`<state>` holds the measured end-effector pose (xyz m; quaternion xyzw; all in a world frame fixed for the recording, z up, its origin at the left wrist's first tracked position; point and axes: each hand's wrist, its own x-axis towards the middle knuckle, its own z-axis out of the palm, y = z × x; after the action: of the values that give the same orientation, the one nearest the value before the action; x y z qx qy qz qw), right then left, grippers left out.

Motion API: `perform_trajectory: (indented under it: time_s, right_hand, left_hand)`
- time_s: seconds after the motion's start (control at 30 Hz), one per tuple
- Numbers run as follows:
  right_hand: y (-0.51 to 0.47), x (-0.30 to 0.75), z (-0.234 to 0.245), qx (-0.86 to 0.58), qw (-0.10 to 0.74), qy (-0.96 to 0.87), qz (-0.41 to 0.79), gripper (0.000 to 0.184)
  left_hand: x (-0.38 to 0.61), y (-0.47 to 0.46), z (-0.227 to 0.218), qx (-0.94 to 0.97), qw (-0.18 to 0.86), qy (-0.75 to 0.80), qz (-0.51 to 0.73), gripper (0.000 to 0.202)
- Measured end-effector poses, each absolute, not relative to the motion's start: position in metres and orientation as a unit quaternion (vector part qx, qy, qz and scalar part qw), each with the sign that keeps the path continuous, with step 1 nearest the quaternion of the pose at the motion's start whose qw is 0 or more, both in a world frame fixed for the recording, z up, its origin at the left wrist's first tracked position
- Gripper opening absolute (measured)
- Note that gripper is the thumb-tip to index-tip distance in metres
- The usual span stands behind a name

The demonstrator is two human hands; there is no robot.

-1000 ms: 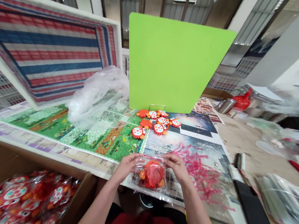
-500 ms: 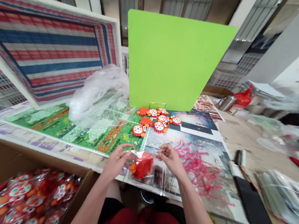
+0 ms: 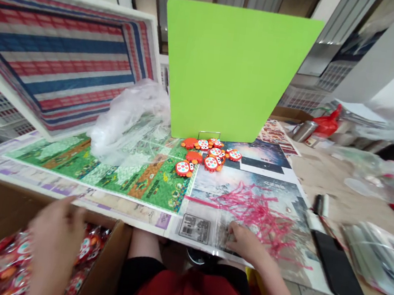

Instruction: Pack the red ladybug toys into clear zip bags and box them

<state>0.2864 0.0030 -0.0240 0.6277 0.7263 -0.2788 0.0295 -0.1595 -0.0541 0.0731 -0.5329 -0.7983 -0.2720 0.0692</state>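
Right hand (image 3: 246, 243) sits on a clear plastic bag (image 3: 213, 231), lower middle of the frame, on top of printed sheets (image 3: 149, 184). Fingers slightly bent and pressing down on the film, not pinching.

Bag lies flat and looks empty. Long axis runs roughly left-right, barcode label (image 3: 194, 227) toward the left end, thin red strip off its upper left edge. Likely very light, soft and slippery: will crease and slide, so best pinned flat or pinched at an edge.

Left hand (image 3: 54, 245) is at lower left, motion-blurred, above the rim of a cardboard box (image 3: 112, 252) and near bagged ladybug toys (image 3: 91, 249). Fingers look raised, but blur hides whether they hold anything.

Bagged toys likely light, film slick; best taken by the bag's edge or round the toy.

Loose orange ladybug toys (image 3: 212, 156) are upper middle, below a green board (image 3: 234, 75). Pink plastic strips (image 3: 256, 217) lie just right of the bag.
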Motion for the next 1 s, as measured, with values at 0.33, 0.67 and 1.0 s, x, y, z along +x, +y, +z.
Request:
perform_trajectory:
  time_s: [0.33,0.67,1.0]
  right_hand:
    - [-0.029,0.282,-0.053,0.624,-0.090,0.763,-0.146,0.044]
    - [-0.073,0.268,-0.078,0.629,-0.086,0.772,-0.037,0.047]
    - [-0.039,0.265,-0.050,0.582,-0.067,0.801,-0.121,0.048]
  left_hand:
    - [0.016,0.010,-0.043,-0.768,-0.200,-0.589,-0.150,0.050]
    - [0.012,0.005,-0.060,-0.798,-0.148,-0.572,-0.117,0.049]
    - [0.018,-0.003,-0.054,-0.799,-0.141,-0.579,-0.081,0.049]
